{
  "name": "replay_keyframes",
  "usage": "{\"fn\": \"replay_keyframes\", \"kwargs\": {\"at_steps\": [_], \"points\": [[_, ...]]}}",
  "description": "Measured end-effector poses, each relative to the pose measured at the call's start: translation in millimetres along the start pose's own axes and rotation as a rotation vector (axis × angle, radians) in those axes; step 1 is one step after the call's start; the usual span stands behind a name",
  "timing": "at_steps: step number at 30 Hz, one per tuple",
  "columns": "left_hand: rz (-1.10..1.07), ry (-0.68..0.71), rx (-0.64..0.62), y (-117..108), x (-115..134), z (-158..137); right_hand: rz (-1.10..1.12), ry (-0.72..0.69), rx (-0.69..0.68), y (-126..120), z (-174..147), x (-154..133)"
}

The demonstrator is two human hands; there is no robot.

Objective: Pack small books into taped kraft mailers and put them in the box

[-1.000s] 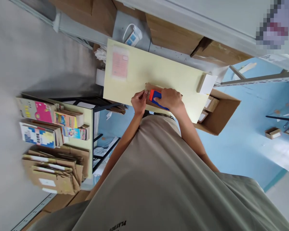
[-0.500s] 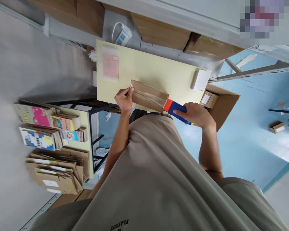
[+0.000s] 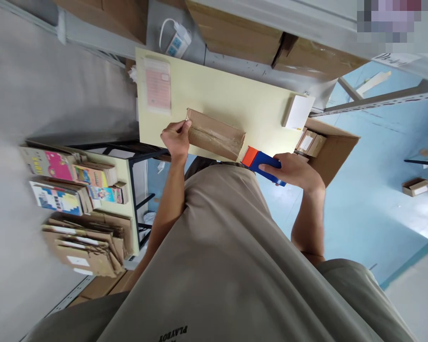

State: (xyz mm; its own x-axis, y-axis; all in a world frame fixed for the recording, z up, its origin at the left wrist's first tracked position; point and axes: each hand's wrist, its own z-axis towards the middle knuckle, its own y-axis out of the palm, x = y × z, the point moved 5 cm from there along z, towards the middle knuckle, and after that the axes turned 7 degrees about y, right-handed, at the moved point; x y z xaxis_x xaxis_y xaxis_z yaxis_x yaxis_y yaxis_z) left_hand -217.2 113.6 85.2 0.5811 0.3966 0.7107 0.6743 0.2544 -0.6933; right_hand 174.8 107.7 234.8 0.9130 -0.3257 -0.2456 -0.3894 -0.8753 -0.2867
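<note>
head view: the box [image 3: 216, 135] lies on the table [image 3: 214, 85] close to the near edge, a shiny strip running along its upper face. the left hand [image 3: 175, 139] pinches or presses the box's left end with thumb and fingers. the right hand [image 3: 295, 171] is wrapped around the blue dispenser [image 3: 267, 166], its orange head just beside the box's right end; whether tape joins them, i cannot tell.

likely trouble: a hard pull to the right could drag the box out of the left fingertips, since they hold one corner only. being so near the edge, it could then tip off. if tape is strung across, slack could let it fold or stick askew. a careless swing of the dispenser might knock the carton [image 3: 338, 145] beyond.
</note>
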Motion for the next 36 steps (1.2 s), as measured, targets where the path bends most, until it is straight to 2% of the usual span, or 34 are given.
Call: {"fn": "replay_keyframes", "kwargs": {"at_steps": [14, 21, 27, 31, 36], "points": [[0.035, 0.038, 0.001, -1.1, 8.3, 0.0, -0.179, 0.089, 0.104, 5.8, 45.2, 7.1], [0.059, 0.064, -0.025, 0.1, 12.5, -1.6, -0.312, 0.164, 0.186, 12.4, 46.7, -11.5], [0.061, 0.055, -0.033, -1.3, 13.5, -4.8, -0.344, 0.169, 0.244, 16.7, 42.3, -22.2], [0.046, 0.049, -0.031, -1.9, 11.8, -6.5, -0.351, 0.166, 0.239, 14.6, 41.2, -22.5], [0.026, 0.012, -0.033, -2.5, 7.9, -3.7, -0.315, 0.132, 0.139, 8.6, 45.0, -4.7]]}}
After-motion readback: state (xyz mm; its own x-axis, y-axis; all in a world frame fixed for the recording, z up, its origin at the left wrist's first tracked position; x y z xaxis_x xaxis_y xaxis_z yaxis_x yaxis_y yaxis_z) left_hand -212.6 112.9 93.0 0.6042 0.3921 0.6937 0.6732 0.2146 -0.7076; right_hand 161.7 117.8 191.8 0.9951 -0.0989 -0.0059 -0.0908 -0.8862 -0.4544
